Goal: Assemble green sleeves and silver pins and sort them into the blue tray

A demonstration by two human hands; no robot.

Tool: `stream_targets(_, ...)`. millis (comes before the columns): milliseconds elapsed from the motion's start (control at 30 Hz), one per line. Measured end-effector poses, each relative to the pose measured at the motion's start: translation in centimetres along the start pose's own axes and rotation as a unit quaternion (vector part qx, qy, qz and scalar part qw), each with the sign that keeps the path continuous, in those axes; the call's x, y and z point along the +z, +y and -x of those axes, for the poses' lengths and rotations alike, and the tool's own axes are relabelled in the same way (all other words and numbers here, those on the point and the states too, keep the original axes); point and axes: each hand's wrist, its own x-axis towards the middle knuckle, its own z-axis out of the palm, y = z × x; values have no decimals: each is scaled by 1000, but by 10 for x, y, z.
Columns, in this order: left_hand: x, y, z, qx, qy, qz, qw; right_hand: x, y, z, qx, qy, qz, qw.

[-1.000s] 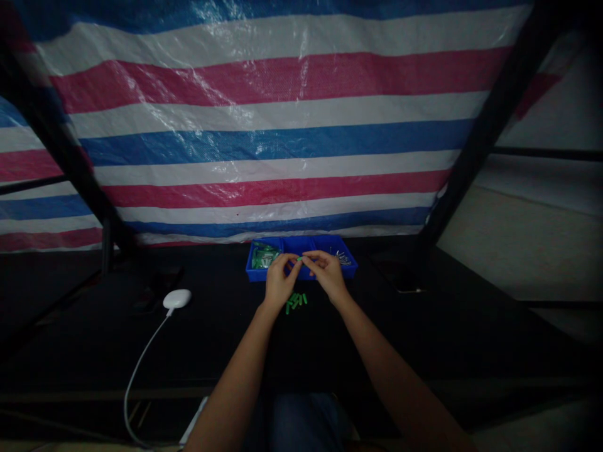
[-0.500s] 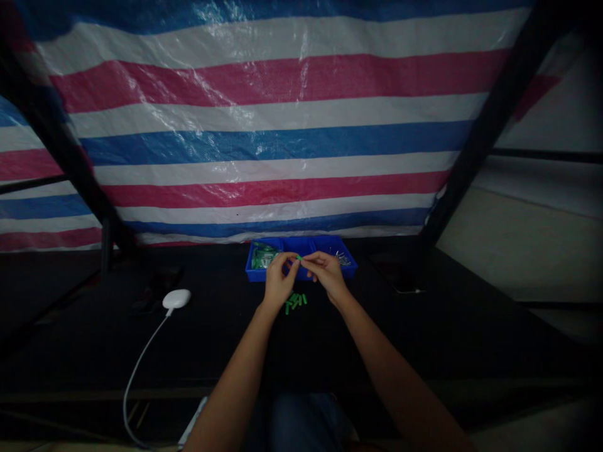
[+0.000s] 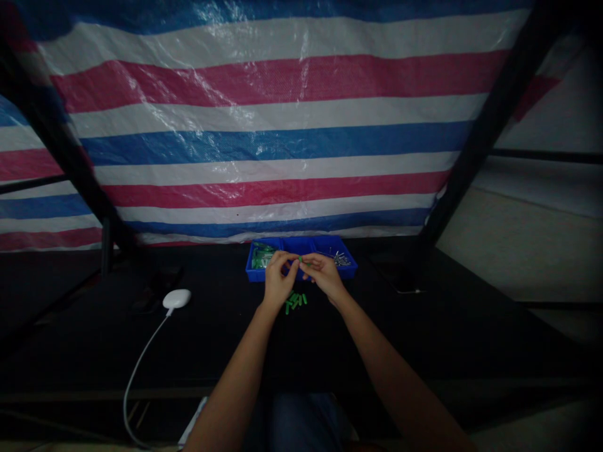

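Observation:
My left hand [image 3: 279,276] and my right hand [image 3: 325,273] meet fingertip to fingertip over the front of a blue divided tray [image 3: 294,241]. Pinched between them is a small green plastic piece that looks like a wall plug [image 3: 300,258]; most of it is covered by my fingers. A speck of green also shows under my right fingers, too small to make out. Below my hands, several green wall plugs [image 3: 296,301] lie in a loose pile on the black table [image 3: 320,351].
Green plugs in clear plastic [image 3: 262,256] fill the tray's left compartment; metal screws or nails [image 3: 342,258] lie in the right one. A white device [image 3: 177,299] with a cable sits at left. A dark flat object [image 3: 400,276] lies at right. Striped sheeting [image 3: 282,144] hangs behind.
My right hand has shifted slightly and its fingers have changed position around the green piece, which now stands more upright. My left hand stays nearly still.

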Motion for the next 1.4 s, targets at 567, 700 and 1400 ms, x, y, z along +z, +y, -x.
stream_targets(567, -1, 5, -1, 4, 1, -14, 1000, 2, -12, 4, -9, 16, 33, 999)
stream_targets(700, -1, 4, -1, -5, -3, -14, 1000, -2, -8, 2, 8, 29, 10, 1000)
stream_targets(1400, 4, -7, 3, 4, -38, -40, 998, -15, -1, -6, -54, 103, 110, 987)
